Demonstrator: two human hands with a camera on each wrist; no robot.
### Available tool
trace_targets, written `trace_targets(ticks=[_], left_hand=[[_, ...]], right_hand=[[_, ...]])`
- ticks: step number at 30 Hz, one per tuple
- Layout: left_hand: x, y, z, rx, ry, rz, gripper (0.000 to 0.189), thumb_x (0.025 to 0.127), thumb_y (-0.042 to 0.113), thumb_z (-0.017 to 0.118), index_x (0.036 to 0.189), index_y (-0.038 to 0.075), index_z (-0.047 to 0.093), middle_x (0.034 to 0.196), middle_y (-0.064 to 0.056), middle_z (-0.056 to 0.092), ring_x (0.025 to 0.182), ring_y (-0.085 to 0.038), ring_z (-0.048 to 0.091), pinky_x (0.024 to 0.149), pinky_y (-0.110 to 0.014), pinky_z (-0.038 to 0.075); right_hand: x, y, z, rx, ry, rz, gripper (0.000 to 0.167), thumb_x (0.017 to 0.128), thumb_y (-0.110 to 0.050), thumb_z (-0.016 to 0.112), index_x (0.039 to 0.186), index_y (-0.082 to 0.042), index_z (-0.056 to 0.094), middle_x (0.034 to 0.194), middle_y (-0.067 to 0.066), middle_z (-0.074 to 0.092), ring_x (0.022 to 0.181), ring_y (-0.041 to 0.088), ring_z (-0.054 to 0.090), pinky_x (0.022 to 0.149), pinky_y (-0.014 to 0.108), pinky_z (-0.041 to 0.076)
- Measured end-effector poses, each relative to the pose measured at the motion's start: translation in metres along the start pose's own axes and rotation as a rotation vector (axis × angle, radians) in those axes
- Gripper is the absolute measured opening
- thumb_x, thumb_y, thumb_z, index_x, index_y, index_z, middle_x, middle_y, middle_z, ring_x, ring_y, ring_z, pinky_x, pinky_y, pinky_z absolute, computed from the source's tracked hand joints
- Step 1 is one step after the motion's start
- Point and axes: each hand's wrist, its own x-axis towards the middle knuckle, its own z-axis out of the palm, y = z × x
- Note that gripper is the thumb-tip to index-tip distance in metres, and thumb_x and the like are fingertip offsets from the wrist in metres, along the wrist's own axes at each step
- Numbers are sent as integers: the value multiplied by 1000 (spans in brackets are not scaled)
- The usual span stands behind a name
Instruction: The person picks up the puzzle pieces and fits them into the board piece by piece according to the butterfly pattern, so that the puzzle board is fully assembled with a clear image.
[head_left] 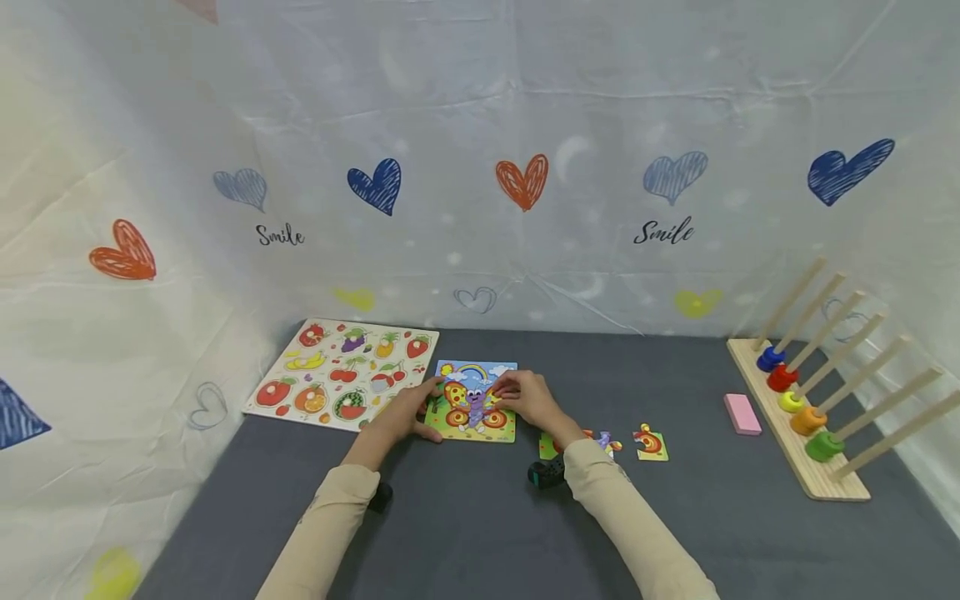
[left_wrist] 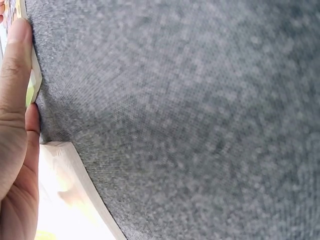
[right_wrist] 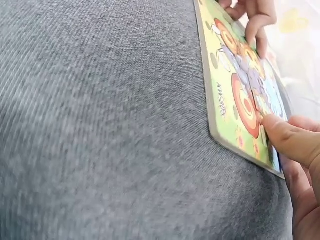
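A square butterfly puzzle with a rainbow at its top lies flat on the dark table. My left hand grips it at the left side, thumb near the bottom corner and fingertips farther up the edge. In the left wrist view the thumb lies along the puzzle's rim. My right hand is over the upper right wing, thumb and fingers pinching a puzzle piece at the picture's surface. The fingers hide most of that piece. Loose butterfly pieces lie by the right forearm, partly covered by it.
A white fruit board lies left of the puzzle, close to the left hand. Another loose piece is farther right. Beyond it are a pink block and a wooden peg stand with coloured rings. A printed sheet hangs behind.
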Motion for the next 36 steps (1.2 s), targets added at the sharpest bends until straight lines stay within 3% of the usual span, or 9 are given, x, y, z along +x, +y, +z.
trace_targets(ticks=[14,19,26,27,32,36], left_hand=[[-2,-4,1,-4,5,20,92,65,21,87,140,-3,41,121,-14,62,78,-17,47,77,-38,42],[-4,-7,2,5,14,26,93,65,21,87,141,-3,40,120,-14,62,78,-17,48,76,-38,43],[-4,-7,2,-15,18,47,91,65,22,87,140,-3,41,120,-15,61,80,-18,50,77,-40,44],[-4,-9,3,-16,39,74,90,65,24,87,138,-3,43,118,-14,62,78,-17,49,76,-38,44],[-2,-8,3,-19,43,89,89,65,25,87,138,-3,43,117,-15,62,79,-18,52,75,-38,45],[-1,-5,2,-11,14,51,91,66,22,87,141,-3,41,120,-15,62,78,-18,50,76,-39,44]], right_hand=[[-18,15,-28,170,17,33,20,83,7,68,103,9,67,101,22,67,91,33,67,73,29,54],[-37,22,-50,225,-40,21,24,87,4,66,110,12,63,107,26,64,97,37,64,77,30,54],[-71,27,-73,282,-85,99,33,89,-6,67,117,11,60,112,27,63,102,34,63,79,30,53],[-76,27,-75,294,-90,107,34,89,-6,67,118,11,60,113,27,62,103,35,62,80,30,53],[-99,27,-79,359,-91,126,39,86,-4,70,120,12,58,119,29,60,110,40,58,83,28,51],[-110,24,-76,333,-91,110,45,82,-2,74,120,14,58,122,30,58,114,42,55,88,29,49]])
